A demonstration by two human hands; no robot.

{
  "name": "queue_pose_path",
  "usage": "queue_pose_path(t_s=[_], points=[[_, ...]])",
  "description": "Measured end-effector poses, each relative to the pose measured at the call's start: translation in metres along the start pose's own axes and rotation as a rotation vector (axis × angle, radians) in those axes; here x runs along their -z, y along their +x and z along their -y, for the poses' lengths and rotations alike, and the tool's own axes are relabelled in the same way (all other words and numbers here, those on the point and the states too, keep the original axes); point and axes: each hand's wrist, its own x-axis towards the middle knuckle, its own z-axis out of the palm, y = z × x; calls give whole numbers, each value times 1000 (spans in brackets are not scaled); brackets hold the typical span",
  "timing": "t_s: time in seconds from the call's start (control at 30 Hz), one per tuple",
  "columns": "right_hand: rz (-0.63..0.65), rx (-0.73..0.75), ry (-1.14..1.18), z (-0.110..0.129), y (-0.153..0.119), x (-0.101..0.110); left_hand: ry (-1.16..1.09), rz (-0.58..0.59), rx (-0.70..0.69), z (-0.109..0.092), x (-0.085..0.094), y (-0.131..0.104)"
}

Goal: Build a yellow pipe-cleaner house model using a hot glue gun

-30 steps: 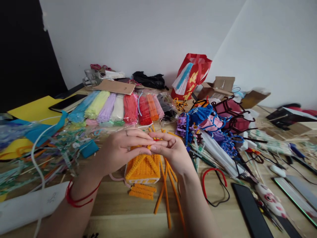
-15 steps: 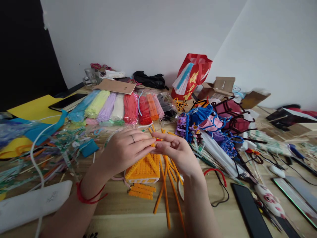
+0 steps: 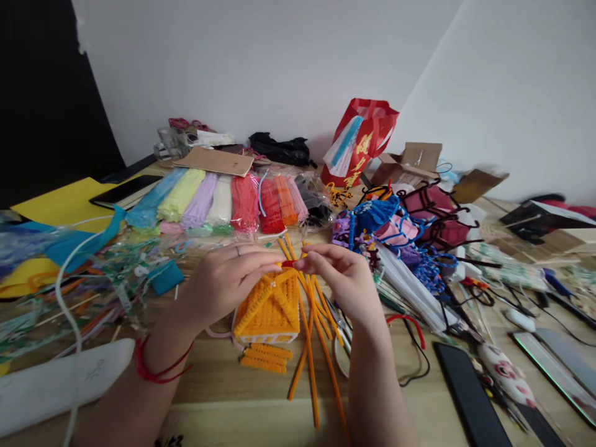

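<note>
Between my two hands, above the table, a small red piece (image 3: 288,264) shows; its exact kind is too small to make out. My left hand (image 3: 226,279) is closed, its thumb and fingertips pinching the left end. The right end sits in a pinch of my right hand (image 3: 342,279). Just below and in front of my left fingers stands a little house of orange pipe cleaners (image 3: 270,310) with a ridged roof and pale walls. Short ribbed orange strips (image 3: 266,358) lie before it. Several long orange pipe cleaners (image 3: 311,354) are scattered under my right hand.
Bagged pipe cleaners in many colours (image 3: 244,198) lie behind my hands. A red gift bag (image 3: 358,143) stands by the wall. Blue and purple pipe-cleaner crafts (image 3: 395,223) are piled right. A black phone (image 3: 470,391) and a white power strip (image 3: 65,385) flank my arms.
My hands have drawn slightly apart, and the red piece between their fingertips shows more clearly. More of the orange roof is uncovered as my left hand shifts left.
</note>
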Motion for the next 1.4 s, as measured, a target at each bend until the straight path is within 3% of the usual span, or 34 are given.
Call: queue_pose_path(t_s=[0.17, 0.3, 0.43, 0.57, 0.93, 1.13, 1.4], points=[[14, 34, -28, -4, -1, -4, -62, -45, 178, -7, -1, 3], [32, 69, -56, -2, -4, -7, -372, -39, 408, -11, -7, 6], [146, -6, 45, 1, -7, -17, -668, 1, 514, -9, -15, 4], [163, -50, 175, 2, -8, -26, -697, 12, 528, -9, -16, 2], [170, -48, 295, -3, -9, -29, -529, 26, 380, -21, -7, 8], [173, -49, 304, -4, -8, -29, -453, -52, 366, -14, -10, 8], [180, -23, 307, -2, -9, -29, -519, -157, 355, -13, -13, 6]])
